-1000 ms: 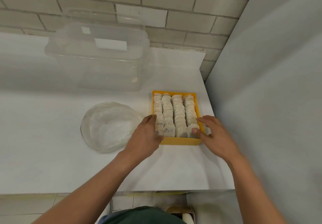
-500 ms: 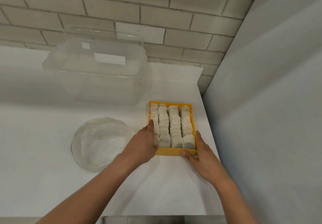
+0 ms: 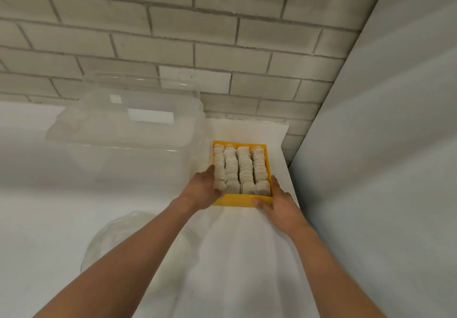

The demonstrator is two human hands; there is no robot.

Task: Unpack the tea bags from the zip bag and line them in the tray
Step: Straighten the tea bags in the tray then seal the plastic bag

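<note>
A yellow tray sits on the white counter near the right wall, filled with several rows of pale tea bags standing on edge. My left hand grips the tray's near left corner, its fingers against the left row of bags. My right hand holds the near right corner, thumb on the front wall and fingers along the right side. The crumpled clear zip bag lies flat on the counter to the left, partly hidden by my left forearm.
A large clear plastic box with lid stands at the back left, close to the tray. A grey panel walls off the right side, and a brick wall runs behind. The counter edge is just right of the tray.
The tray has slid away from me toward the back wall with both hands on it. My right hand moved from the bags to the tray's near right corner. The view has tilted up.
</note>
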